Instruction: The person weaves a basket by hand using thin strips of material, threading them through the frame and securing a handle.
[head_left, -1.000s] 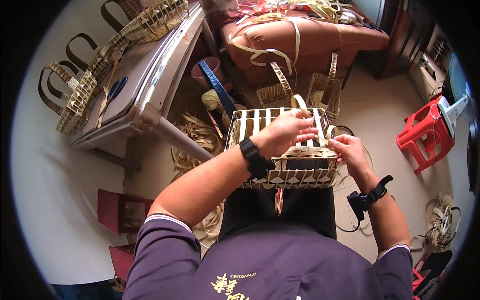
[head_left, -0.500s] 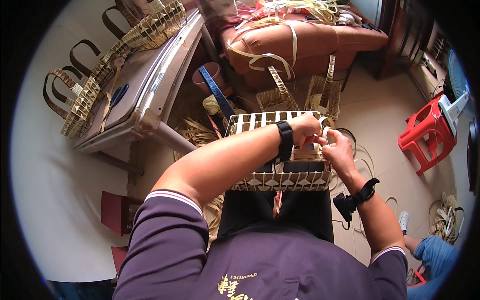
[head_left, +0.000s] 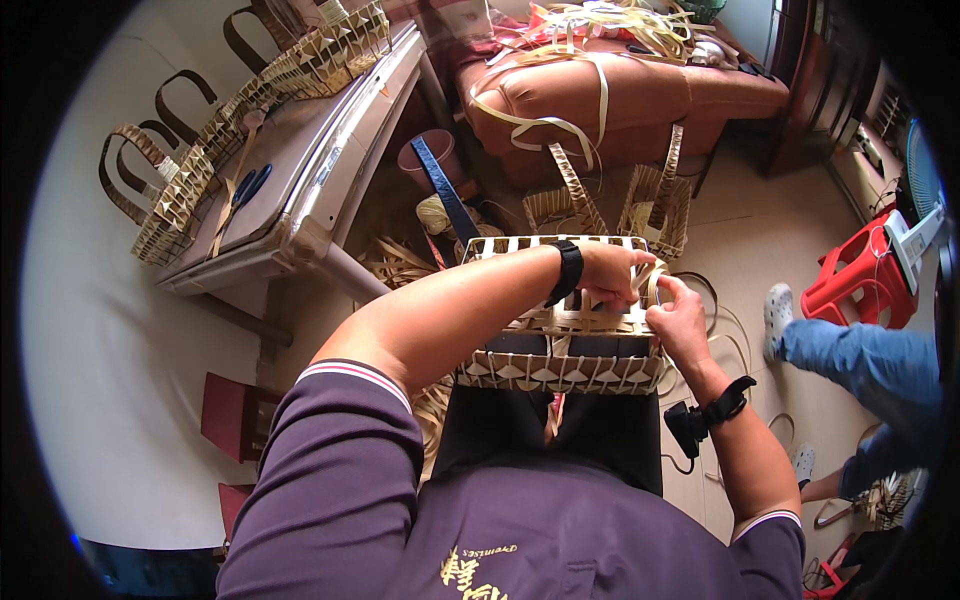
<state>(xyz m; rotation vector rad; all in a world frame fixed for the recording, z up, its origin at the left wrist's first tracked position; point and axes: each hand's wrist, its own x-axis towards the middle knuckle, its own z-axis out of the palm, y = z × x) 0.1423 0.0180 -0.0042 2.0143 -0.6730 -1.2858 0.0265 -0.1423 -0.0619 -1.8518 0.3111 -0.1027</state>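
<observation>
On my lap lies a woven basket (head_left: pixel 560 372), an open lattice of pale and brown flat strips, its wall nearest me showing a row of diamond shapes. My left hand (head_left: pixel 608 270) reaches across its far right part, index finger stretched toward the corner and the other fingers apart below; nothing shows between them. Close beside it, at the right corner, my right hand (head_left: pixel 680 315) pinches a pale flat strip (head_left: pixel 654 288) that curves up in a loop. My left forearm covers part of the basket's left side.
Finished-looking baskets (head_left: pixel 655 215) stand on the floor beyond. At left is a table (head_left: pixel 300 170) with scissors (head_left: pixel 250 185) and handled baskets. A brown padded seat (head_left: pixel 560 95) bears loose strips. To the right are a red stool (head_left: pixel 865 280) and another person's blue-trousered leg (head_left: pixel 850 355).
My left hand has drawn slightly back from my right fingers, its index finger now extended. At the right, the other person's leg has come forward into view. The whole view has shifted a little.
</observation>
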